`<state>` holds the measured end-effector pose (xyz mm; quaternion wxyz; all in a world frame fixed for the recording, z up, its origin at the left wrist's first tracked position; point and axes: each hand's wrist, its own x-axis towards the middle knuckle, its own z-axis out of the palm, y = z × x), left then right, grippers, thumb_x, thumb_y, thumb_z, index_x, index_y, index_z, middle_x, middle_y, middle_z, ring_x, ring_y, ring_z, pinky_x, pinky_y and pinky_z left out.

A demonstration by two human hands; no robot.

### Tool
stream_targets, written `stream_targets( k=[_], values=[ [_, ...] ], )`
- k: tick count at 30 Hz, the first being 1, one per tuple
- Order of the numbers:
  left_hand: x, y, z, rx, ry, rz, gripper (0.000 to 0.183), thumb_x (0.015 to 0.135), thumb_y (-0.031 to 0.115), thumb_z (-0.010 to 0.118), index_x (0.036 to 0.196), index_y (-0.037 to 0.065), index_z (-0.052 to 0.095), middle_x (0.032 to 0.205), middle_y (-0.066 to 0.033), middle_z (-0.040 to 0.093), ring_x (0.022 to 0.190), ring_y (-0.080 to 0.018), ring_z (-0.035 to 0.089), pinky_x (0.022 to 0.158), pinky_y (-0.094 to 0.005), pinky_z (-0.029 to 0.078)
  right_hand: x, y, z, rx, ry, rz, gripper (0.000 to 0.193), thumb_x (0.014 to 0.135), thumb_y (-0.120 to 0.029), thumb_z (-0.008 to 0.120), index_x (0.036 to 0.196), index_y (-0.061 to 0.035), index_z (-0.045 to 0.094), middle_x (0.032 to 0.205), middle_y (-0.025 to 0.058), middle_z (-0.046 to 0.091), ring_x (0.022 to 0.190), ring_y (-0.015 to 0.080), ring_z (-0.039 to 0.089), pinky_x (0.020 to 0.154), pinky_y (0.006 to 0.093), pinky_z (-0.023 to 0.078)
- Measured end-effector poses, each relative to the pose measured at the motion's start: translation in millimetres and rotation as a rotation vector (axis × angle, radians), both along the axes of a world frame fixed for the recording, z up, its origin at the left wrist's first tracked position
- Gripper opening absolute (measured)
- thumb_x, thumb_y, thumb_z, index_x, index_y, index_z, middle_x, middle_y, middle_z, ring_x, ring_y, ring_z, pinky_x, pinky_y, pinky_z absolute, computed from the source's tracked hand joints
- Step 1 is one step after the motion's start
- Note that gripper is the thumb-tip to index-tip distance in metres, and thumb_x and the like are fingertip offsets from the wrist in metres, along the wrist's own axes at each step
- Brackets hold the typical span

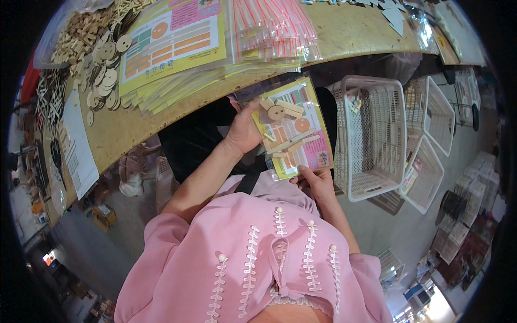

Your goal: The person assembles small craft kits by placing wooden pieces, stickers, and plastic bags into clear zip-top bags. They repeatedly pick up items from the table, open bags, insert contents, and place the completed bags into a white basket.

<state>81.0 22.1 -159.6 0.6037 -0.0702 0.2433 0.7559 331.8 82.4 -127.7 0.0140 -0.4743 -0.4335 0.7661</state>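
A clear plastic bag (315,116) with a yellow printed card inside is held above my lap, between both hands. Small wooden pieces show in or on it: a round disc with holes (276,112), short blocks and a long thin strip (296,142). My left hand (246,129) grips the bag's left edge, its fingers partly hidden behind it. At the lower right corner my right hand (316,182) pinches the bag, thumb on top.
On the wooden table (129,132) lie stacked yellow cards (177,51), red-striped zip bags (269,27), wooden discs (105,81) and a heap of wooden blocks (81,35). Scissors (56,153) are at its left. White plastic baskets (353,161) stand on the floor to my right.
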Motion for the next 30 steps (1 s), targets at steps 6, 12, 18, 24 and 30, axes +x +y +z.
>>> stream_targets(
  k=[6, 12, 18, 24, 30],
  values=[
    [1, 1, -6, -0.075, 0.105, -0.053, 0.038, 0.094, 0.017, 0.064, 0.129, 0.004, 0.058, 0.127, -0.0111, 0.063, 0.117, -0.0266, 0.061, 0.098, -0.0447, 0.051, 1, -2, 1, 0.021, 0.008, -0.012, 0.019, 0.097, -0.018, 0.064, 0.094, -0.0002, 0.07, 0.075, 0.0122, 0.073, 0.06, 0.0136, 0.067, 0.05, 0.0238, 0.049],
    [-2, -3, 0, -0.03, 0.165, -0.086, 0.037, 0.093, 0.006, 0.063, 0.129, 0.0, 0.056, 0.125, -0.0142, 0.064, 0.11, -0.0271, 0.066, 0.096, -0.0433, 0.055, -6, -3, 5, -0.031, 0.04, -0.098, 0.018, 0.097, -0.02, 0.065, 0.096, -0.0023, 0.067, 0.073, 0.0104, 0.073, 0.052, 0.0105, 0.059, 0.048, 0.0224, 0.045],
    [8, -7, 5, -0.115, 0.24, -0.24, 0.035, 0.097, 0.005, 0.057, 0.131, -0.001, 0.054, 0.125, -0.0145, 0.064, 0.112, -0.0268, 0.066, 0.097, -0.043, 0.055, -9, 0, 9, -0.051, 0.053, -0.11, 0.017, 0.097, -0.019, 0.064, 0.098, -0.0024, 0.067, 0.072, 0.011, 0.072, 0.053, 0.0105, 0.06, 0.048, 0.0229, 0.045],
    [4, -16, 7, 0.004, -0.245, -0.329, 0.041, 0.096, 0.004, 0.057, 0.137, -0.002, 0.049, 0.129, -0.0171, 0.062, 0.114, -0.0298, 0.065, 0.096, -0.0476, 0.056, -7, 3, 8, -0.148, 0.132, -0.169, 0.015, 0.096, -0.017, 0.066, 0.099, -0.0017, 0.066, 0.07, 0.0087, 0.069, 0.053, 0.012, 0.061, 0.051, 0.0235, 0.049],
    [13, -22, 0, -0.013, 0.171, -0.164, 0.048, 0.094, -0.002, 0.056, 0.14, 0.001, 0.045, 0.132, -0.0172, 0.061, 0.117, -0.0315, 0.064, 0.097, -0.0498, 0.055, -17, 0, 21, -0.092, 0.252, -0.232, 0.012, 0.096, -0.008, 0.065, 0.101, 0.0023, 0.065, 0.085, 0.0131, 0.071, 0.063, 0.0149, 0.066, 0.054, 0.0254, 0.053]
  ],
)
